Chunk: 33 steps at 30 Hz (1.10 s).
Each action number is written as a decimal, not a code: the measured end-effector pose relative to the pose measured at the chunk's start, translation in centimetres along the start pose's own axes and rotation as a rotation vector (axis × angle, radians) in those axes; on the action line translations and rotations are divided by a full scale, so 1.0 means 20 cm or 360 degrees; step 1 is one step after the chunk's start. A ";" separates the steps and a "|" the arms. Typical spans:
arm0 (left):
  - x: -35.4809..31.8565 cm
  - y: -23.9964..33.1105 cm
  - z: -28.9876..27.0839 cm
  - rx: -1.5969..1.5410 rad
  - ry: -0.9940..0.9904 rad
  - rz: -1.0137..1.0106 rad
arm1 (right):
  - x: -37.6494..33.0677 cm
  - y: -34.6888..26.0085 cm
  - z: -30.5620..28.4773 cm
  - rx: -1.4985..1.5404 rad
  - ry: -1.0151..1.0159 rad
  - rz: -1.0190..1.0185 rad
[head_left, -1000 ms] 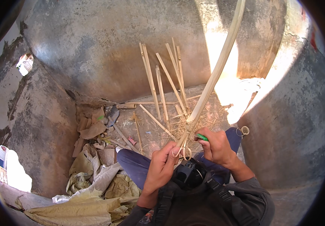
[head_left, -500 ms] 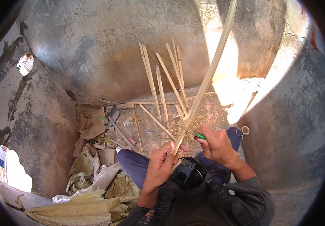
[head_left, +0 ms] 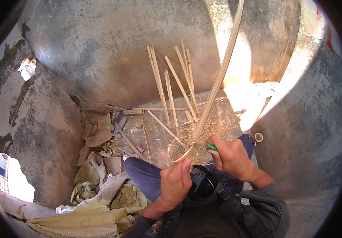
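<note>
A long bamboo strip (head_left: 219, 81) slants from the upper edge down to a spot just ahead of my lap. My right hand (head_left: 233, 157) is closed around a knife with a green handle (head_left: 211, 146); its blade meets the lower end of the bamboo. From there a thin bamboo sliver (head_left: 187, 153) bends away to the left and curls. My left hand (head_left: 175, 181) is closed at this sliver, thumb pointing up, though its grip is partly hidden. Several cut bamboo sticks (head_left: 177, 85) lean on the far wall or lie on the floor.
Shavings (head_left: 214, 123) litter the floor between my legs. Sacks (head_left: 95, 216) and broken pieces (head_left: 99, 138) lie at the left. A concrete wall (head_left: 111, 51) curves around the far side, with a bright sunlit patch at right. A small ring-shaped piece (head_left: 258, 137) sits by my right knee.
My left hand has moved down toward me and turned thumb-up, as the sliver bent further over. The long strip has shifted slightly left and down. The right hand with the knife barely moved.
</note>
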<state>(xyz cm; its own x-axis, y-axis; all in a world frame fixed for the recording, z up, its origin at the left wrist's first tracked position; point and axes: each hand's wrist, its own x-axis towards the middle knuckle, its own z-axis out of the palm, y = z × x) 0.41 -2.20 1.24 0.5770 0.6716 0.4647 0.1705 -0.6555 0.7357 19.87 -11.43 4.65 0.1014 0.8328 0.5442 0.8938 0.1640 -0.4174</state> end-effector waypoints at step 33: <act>0.14 0.06 -0.14 -0.0461 -0.0489 -0.0187 | -0.02 0.06 0.02 0.0103 0.0087 -0.0088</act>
<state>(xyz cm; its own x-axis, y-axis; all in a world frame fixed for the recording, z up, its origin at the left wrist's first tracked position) 0.03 -0.11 4.72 0.7853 0.5734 0.2335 0.0435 -0.4273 0.9031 20.63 -11.25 3.65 0.0781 0.7917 0.6059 0.8686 0.2442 -0.4311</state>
